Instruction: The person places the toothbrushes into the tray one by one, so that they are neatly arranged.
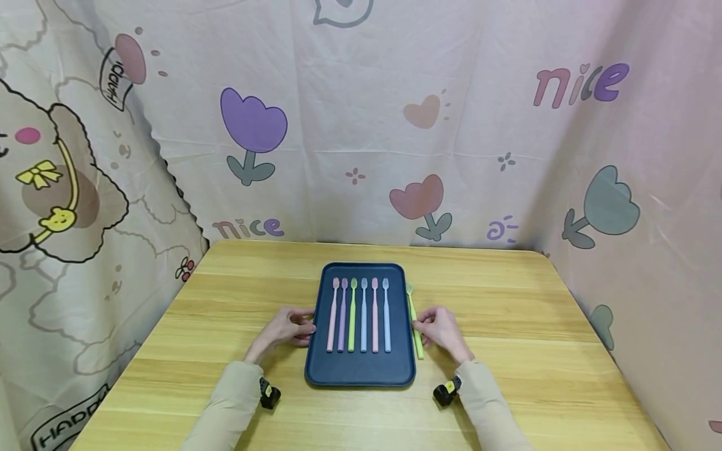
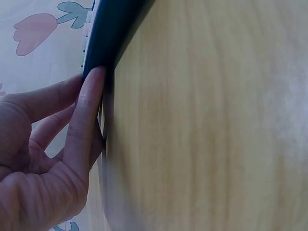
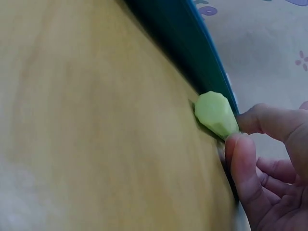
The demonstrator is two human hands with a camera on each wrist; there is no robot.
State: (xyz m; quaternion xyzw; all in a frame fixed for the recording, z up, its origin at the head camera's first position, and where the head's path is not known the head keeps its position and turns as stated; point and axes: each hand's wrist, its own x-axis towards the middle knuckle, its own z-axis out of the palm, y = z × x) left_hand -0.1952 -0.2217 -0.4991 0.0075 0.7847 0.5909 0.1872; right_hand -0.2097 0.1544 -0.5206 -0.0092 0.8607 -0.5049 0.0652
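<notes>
A dark blue tray [image 1: 361, 371] lies on the table with a row of several toothbrushes on it, pink, purple, green and blue, heads pointing away. My left hand [image 1: 290, 327] holds the tray's left edge, thumb and fingers at the rim. In the left wrist view, the left hand's thumb [image 2: 85, 115] lies against the tray's outer wall [image 2: 118, 29]. At the tray's right side, my right hand [image 1: 442, 331] pinches a yellow-green toothbrush [image 1: 418, 343] that stands beside the rim. The right wrist view shows that toothbrush's handle end [image 3: 215, 113] close against the tray wall.
The wooden table [image 1: 496, 294] extends around the tray on all sides. Behind it hangs a printed curtain [image 1: 350, 125] with flowers and lettering, which also comes down along the left and right.
</notes>
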